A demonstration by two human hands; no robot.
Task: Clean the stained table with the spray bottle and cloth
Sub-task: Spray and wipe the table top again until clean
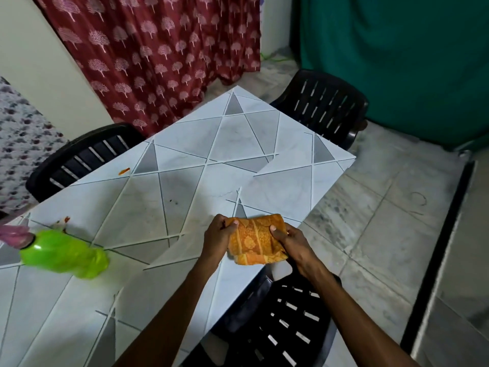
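Two grips: left hand and right hand pinch the cloth at 6 o'clock, folding a wipe pad, I reckon.

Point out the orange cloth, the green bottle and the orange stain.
orange cloth (255, 241), head view, its folded middle.
green bottle (63, 254), head view, its body.
orange stain (124, 171), head view, its centre.
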